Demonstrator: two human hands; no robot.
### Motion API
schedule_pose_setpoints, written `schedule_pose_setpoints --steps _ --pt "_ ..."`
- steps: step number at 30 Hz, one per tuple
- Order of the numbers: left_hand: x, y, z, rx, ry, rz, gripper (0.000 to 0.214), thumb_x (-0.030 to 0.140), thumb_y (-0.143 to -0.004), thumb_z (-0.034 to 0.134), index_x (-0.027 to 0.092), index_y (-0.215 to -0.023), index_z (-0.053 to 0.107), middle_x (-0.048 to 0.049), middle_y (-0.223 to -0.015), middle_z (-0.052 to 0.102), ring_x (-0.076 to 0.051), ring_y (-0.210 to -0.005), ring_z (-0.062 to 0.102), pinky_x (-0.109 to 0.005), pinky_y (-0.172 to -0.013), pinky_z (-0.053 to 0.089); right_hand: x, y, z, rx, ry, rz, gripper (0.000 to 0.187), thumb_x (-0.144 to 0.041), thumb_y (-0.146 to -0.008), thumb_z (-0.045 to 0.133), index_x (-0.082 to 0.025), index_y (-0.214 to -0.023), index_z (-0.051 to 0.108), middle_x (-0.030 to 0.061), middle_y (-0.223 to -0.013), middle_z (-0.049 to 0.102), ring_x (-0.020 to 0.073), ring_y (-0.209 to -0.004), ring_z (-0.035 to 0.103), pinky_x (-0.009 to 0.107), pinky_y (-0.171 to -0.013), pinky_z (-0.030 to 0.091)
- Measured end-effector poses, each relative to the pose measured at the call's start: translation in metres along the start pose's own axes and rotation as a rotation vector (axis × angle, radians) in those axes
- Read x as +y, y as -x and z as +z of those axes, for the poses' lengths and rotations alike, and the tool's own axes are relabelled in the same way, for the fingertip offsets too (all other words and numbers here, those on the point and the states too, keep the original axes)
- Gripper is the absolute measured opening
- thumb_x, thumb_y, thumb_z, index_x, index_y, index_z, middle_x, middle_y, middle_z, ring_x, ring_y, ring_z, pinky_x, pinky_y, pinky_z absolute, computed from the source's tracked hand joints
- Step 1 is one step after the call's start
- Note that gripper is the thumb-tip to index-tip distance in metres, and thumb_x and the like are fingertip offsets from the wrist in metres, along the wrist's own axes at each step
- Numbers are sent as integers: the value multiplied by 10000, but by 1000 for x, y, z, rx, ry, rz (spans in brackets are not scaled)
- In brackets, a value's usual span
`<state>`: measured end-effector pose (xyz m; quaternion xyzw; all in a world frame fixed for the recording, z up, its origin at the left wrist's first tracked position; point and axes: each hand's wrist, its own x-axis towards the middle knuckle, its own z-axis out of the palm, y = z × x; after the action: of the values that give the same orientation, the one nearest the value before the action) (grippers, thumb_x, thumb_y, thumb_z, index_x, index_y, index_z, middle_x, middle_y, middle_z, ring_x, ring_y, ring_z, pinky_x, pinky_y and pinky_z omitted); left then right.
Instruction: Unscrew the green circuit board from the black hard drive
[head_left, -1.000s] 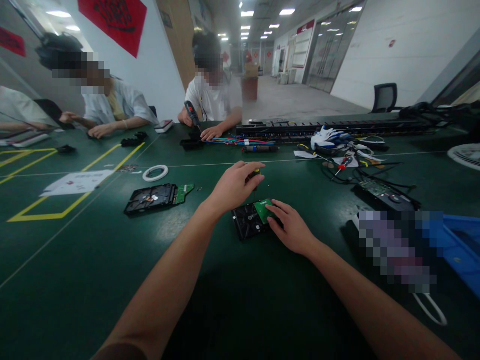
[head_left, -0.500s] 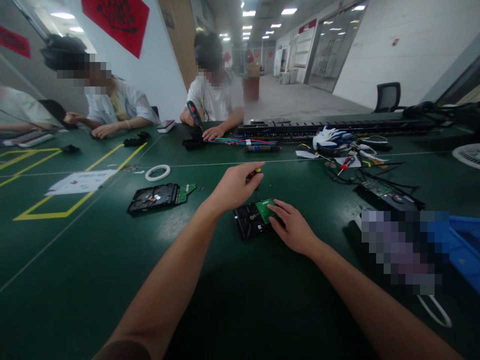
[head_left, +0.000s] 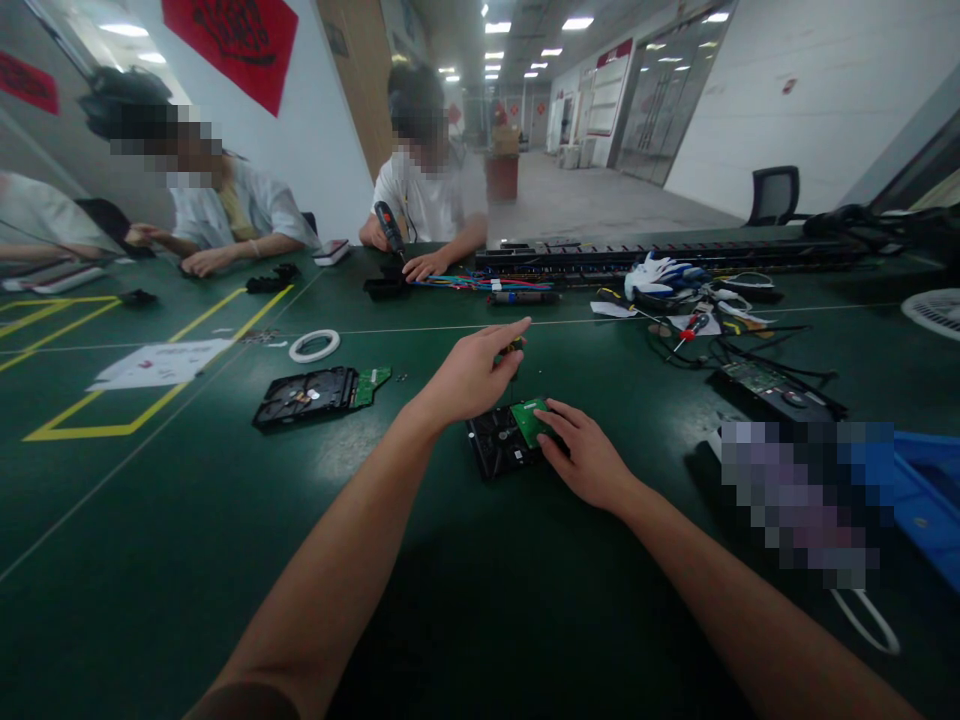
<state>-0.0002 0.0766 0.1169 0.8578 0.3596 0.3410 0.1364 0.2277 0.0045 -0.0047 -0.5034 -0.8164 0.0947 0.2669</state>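
A black hard drive (head_left: 495, 450) with a green circuit board (head_left: 528, 420) lies on the table in front of me. My left hand (head_left: 474, 368) is above its far edge, thumb and fingers around a small screwdriver (head_left: 514, 346) with a yellow and black handle; the index finger points forward. The screwdriver's thin shaft runs down towards the drive, and my hand hides where its tip ends. My right hand (head_left: 586, 458) grips the drive's right side, fingertips on the board and thumb at the near edge.
Another hard drive (head_left: 307, 397) lies to the left, near a white ring (head_left: 314, 346). At right are a further drive (head_left: 780, 388), cables, a red screwdriver (head_left: 690, 332), gloves (head_left: 660, 275) and a blue bin (head_left: 926, 500). Across the table a co-worker holds a power screwdriver (head_left: 390, 228).
My left index finger has straightened and lifted slightly, and the screwdriver's handle top is more covered by the fingers. My right hand and the hard drive stay in place.
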Motion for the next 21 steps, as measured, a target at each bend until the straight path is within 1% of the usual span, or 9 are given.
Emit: schedule_pose_setpoints --steps 2,5,7,10,12,14,18,21 --pt "-1 0 0 -7 12 10 487 169 -1031 543 201 -1517 553 -108 -1372 703 -229 -1223 672 -417 -1098 512 0 0 0 5 -8 -6 439 -394 -1060 520 -239 -1460 612 141 -1559 564 337 -1450 524 623 -1196 431" --pt "-2 0 1 26 -21 17 481 182 -1026 579 217 -1506 558 -105 -1388 695 -247 -1243 664 -435 -1102 509 -2 0 -2 -2 -2 2 442 -397 -1060 521 -227 -1457 614 145 -1561 562 337 -1454 520 613 -1202 427" --pt "-3 0 3 54 -40 1 466 213 -1021 619 221 -1484 572 -105 -1330 716 -244 -1161 692 -419 -1045 537 -2 0 -2 -12 7 12 449 -404 -1063 515 -219 -1460 612 147 -1572 551 340 -1463 509 615 -1203 423" --pt "-2 0 4 71 -59 -19 354 283 -1000 684 225 -1349 668 -82 -1171 749 -219 -1003 711 -377 -944 567 -2 0 -2 -9 5 8 446 -403 -1062 513 -226 -1458 615 151 -1569 553 343 -1459 513 620 -1198 425" --pt "0 0 4 70 -70 -20 296 319 -994 699 229 -1276 708 -70 -1134 750 -211 -980 707 -365 -924 570 -2 0 -1 4 -3 -3 438 -394 -1058 516 -237 -1454 619 151 -1553 567 340 -1446 529 620 -1193 430" --pt "2 0 3 65 -69 -19 306 319 -1007 675 227 -1298 704 -77 -1176 748 -214 -1024 705 -369 -946 570 -1 0 0 12 -7 -9 437 -391 -1055 518 -242 -1453 620 150 -1545 575 335 -1439 537 618 -1192 432" --pt "2 0 2 47 -31 -9 394 215 -1032 575 196 -1419 641 -106 -1309 730 -230 -1156 695 -397 -1027 555 0 0 1 13 -3 -7 440 -396 -1056 520 -241 -1455 620 145 -1547 574 334 -1440 536 617 -1193 434" --pt "0 0 2 45 -18 -1 415 186 -1023 569 191 -1433 633 -107 -1343 721 -230 -1176 693 -399 -1048 547 0 0 0 6 -3 -6 444 -403 -1058 520 -244 -1461 616 141 -1552 570 331 -1443 534 606 -1197 435"
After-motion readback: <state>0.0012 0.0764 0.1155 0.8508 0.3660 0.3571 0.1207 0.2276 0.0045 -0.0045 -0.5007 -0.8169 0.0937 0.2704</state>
